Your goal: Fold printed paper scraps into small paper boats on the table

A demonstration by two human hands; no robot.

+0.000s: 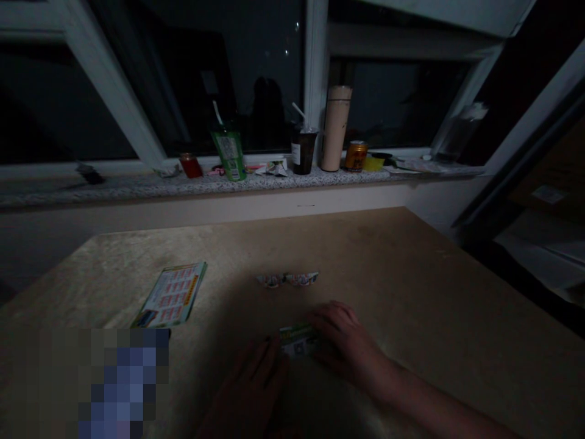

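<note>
The scene is dim. Both my hands rest on a tan table (411, 274) around a small folded piece of printed paper (298, 340) with green and white print. My left hand (256, 381) lies at its left edge, fingers stretched toward it. My right hand (340, 335) covers its right side with the fingers bent onto it. Just beyond, two small folded paper pieces (287, 279) lie side by side. A printed leaflet (171, 296) with red, yellow and green print lies flat to the left.
A stone windowsill (137, 186) behind the table carries a green cup with a straw (228, 152), a dark cup with a straw (302, 149), a tall beige flask (336, 128), a red can (191, 166), an orange can (355, 155) and scraps. Dark window panes stand above.
</note>
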